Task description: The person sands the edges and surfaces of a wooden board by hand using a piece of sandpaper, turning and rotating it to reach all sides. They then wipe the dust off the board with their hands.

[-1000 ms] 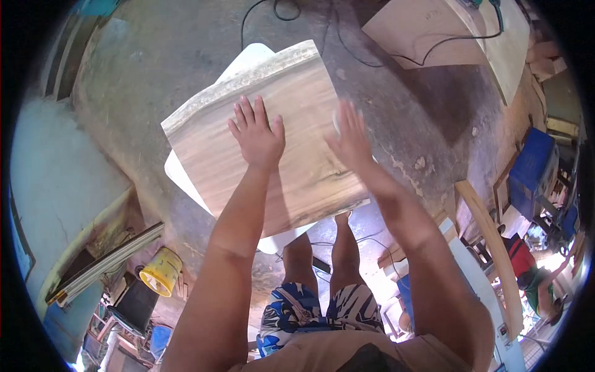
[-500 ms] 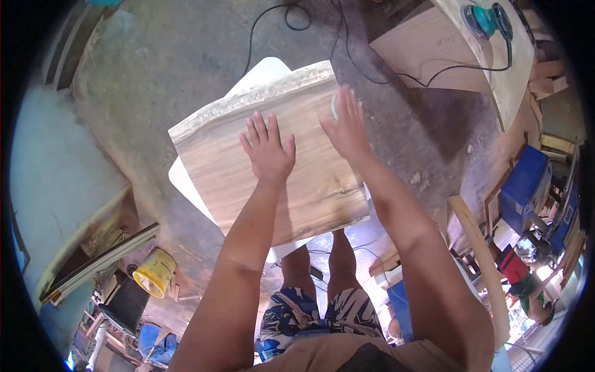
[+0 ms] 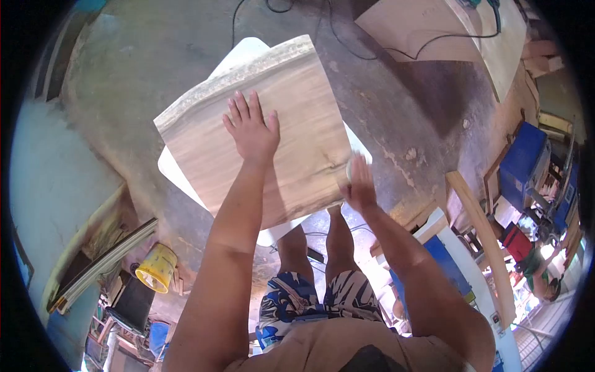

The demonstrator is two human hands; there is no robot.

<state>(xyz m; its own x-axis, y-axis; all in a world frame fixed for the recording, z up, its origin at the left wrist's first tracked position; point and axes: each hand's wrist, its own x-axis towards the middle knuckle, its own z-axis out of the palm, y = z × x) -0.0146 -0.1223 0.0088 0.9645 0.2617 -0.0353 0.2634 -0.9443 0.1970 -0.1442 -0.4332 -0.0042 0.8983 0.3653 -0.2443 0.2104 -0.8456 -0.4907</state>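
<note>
A wooden slab (image 3: 297, 142) with a rough pale edge along its far side lies on a white board (image 3: 248, 49), whose corners stick out around it. My left hand (image 3: 254, 130) rests flat on the slab's upper middle, its fingers spread. At the slab's right edge is my right hand (image 3: 361, 185), slightly blurred, with a small pale round-edged object partly visible beneath its palm side. Most of that object is hidden by the hand.
Upper right, a pale wooden panel (image 3: 421, 31) stands with a sander and its black cord (image 3: 434, 40). A yellow bucket (image 3: 156, 268) sits lower left. Blue boxes (image 3: 524, 152) and a long wooden bar (image 3: 480, 242) are on the right. Another person (image 3: 530, 260) is at lower right.
My right hand has moved down along the slab's right edge, towards my body. My left hand stays flat on the slab. The whole view has shifted slightly.
</note>
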